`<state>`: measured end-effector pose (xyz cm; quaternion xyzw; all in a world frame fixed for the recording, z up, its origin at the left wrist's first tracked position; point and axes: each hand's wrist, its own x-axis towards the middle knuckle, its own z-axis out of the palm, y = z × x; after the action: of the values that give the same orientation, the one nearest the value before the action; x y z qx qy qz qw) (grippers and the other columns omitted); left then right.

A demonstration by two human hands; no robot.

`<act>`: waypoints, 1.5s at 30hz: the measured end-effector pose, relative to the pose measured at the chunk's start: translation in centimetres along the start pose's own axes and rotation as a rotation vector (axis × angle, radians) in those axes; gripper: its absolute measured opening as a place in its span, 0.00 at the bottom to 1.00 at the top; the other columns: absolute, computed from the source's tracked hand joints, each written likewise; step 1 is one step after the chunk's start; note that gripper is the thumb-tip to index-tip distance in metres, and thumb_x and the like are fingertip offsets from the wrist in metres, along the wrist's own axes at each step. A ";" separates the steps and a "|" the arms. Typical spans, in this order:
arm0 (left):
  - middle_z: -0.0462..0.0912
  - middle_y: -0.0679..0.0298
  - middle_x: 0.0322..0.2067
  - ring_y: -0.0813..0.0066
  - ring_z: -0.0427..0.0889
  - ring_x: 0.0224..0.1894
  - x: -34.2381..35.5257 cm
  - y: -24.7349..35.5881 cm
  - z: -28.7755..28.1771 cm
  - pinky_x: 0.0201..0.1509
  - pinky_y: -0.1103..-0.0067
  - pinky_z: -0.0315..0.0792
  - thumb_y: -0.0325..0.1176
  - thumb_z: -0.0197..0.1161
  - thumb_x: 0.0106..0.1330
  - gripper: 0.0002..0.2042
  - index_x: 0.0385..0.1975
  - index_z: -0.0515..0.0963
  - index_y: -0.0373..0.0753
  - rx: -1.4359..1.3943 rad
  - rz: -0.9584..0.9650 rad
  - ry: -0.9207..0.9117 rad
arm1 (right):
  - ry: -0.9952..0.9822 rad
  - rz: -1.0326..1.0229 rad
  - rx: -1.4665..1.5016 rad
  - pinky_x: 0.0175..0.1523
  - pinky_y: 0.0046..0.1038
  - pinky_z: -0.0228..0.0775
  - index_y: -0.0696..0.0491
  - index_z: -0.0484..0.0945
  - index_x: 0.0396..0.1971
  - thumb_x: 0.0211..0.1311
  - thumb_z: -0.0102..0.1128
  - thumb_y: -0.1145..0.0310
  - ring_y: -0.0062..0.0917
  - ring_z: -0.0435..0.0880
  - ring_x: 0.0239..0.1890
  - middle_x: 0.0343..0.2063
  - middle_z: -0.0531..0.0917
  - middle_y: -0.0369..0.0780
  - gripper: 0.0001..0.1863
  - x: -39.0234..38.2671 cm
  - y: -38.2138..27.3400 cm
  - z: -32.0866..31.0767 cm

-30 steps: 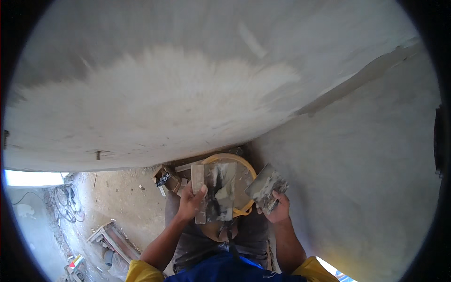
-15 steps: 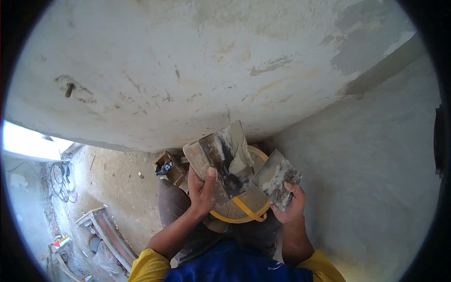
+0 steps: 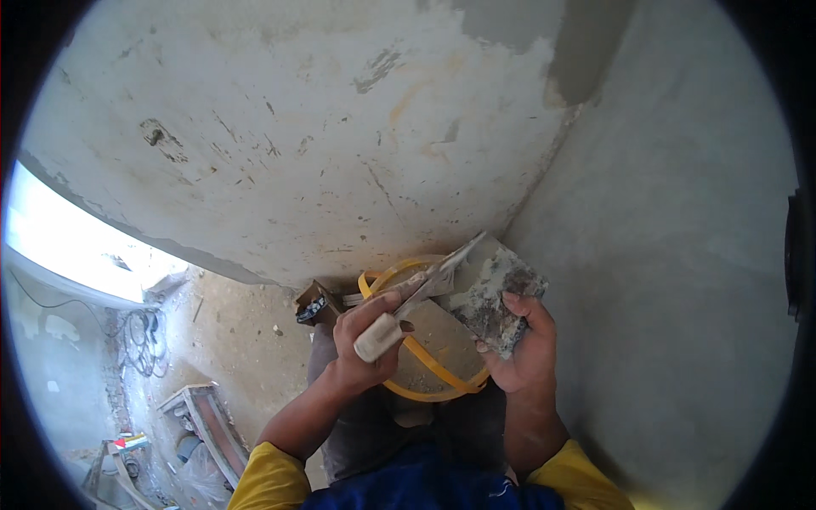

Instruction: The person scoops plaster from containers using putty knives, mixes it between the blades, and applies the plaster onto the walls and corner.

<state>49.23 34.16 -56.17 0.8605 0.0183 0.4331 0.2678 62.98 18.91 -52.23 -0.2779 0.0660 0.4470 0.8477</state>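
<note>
Walls (image 3: pixel 280 195): two, far and right
Your left hand (image 3: pixel 364 340): curled around one scraper (image 3: pixel 377 338), edge-on
Your right hand (image 3: pixel 530 344): grasping one smeared plate (image 3: pixel 486 293), thumb uppermost
Yellow-rimmed bucket (image 3: pixel 427 397): one

Tan, dusty floor (image 3: pixel 251 361), strewn with debris crumbs (image 3: pixel 277 330). Reference: yellow-rimmed bucket (image 3: pixel 425 396), base hidden. Just left of it, small open box (image 3: pixel 308 293); far left, looped cables (image 3: pixel 146 344); lower left, wooden frame (image 3: pixel 212 433), clear plastic (image 3: pixel 202 467) beside.

We note hard glare at left, where an opening (image 3: pixel 72 238) blows out white and bleaches the nearby floor (image 3: pixel 242 319). Right-hand wall (image 3: pixel 680 221) dimmer, softly shadowed low down. Fisheye bends edges; corners black.
</note>
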 end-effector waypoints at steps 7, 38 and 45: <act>0.79 0.45 0.47 0.50 0.82 0.46 1.0 -1.7 -1.7 0.45 0.67 0.77 0.30 0.66 0.54 0.24 0.50 0.66 0.37 -0.077 0.274 -0.098 | -0.227 0.129 0.125 0.30 0.29 0.80 0.55 0.73 0.48 0.56 0.52 0.67 0.32 0.84 0.39 0.34 0.83 0.43 0.19 0.4 -0.4 -3.9; 0.80 0.57 0.41 0.63 0.81 0.40 -14.9 -18.5 -2.3 0.45 0.67 0.75 0.38 0.51 0.68 0.19 0.52 0.70 0.32 -1.075 -1.247 0.159 | 0.671 -2.458 -1.779 0.68 0.39 0.56 0.67 0.65 0.56 0.61 0.43 0.77 0.47 0.64 0.63 0.58 0.68 0.55 0.22 12.6 -17.7 20.4; 0.78 0.57 0.43 0.64 0.80 0.43 -14.8 -17.3 -1.2 0.48 0.69 0.74 0.38 0.51 0.67 0.20 0.54 0.67 0.32 -1.225 -1.236 0.182 | 0.515 -2.225 -1.856 0.70 0.40 0.52 0.67 0.62 0.58 0.62 0.41 0.79 0.48 0.60 0.65 0.61 0.63 0.56 0.23 16.0 -12.4 11.4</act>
<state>42.56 45.57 -74.70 0.3632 0.2671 0.2112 0.8673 80.70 31.01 -43.33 -0.6869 -0.3355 -0.6005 0.2345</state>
